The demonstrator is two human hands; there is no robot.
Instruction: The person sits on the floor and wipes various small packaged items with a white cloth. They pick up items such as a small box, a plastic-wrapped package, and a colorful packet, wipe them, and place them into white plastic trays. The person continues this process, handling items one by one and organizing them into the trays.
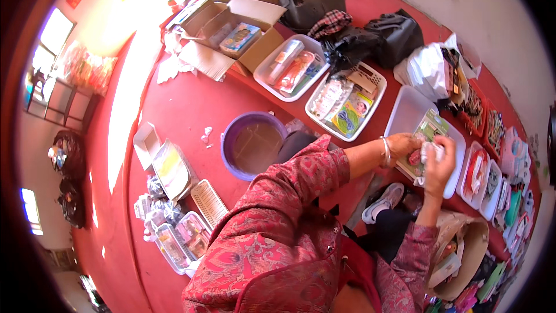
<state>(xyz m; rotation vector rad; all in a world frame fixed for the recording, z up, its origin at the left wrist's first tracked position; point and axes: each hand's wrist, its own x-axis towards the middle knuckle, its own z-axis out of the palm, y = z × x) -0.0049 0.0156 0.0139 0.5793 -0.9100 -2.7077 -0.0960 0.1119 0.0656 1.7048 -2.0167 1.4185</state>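
Two hands meet over a white tray [405,117] at the right of the red floor [185,104]. Nearest, the right hand [440,159] has its fingers curled shut around a small crinkled clear packet [427,152], while the left hand [402,145], a bangle at its wrist, closes its fingers on the same packet from the other side. Under it in the tray lies a green card pack [431,124]. I judge the packet light, soft and slippery, its film likely to crumple, so a pinch at the edges or sealed corners would hold it best. Just below the right arm stands an open brown bag [469,243]. Left of the hands sits a purple basin [252,145]. Farther off lie two more trays of packed goods [341,101], then open cardboard boxes [243,29] and dark bags [394,35] by the wall.
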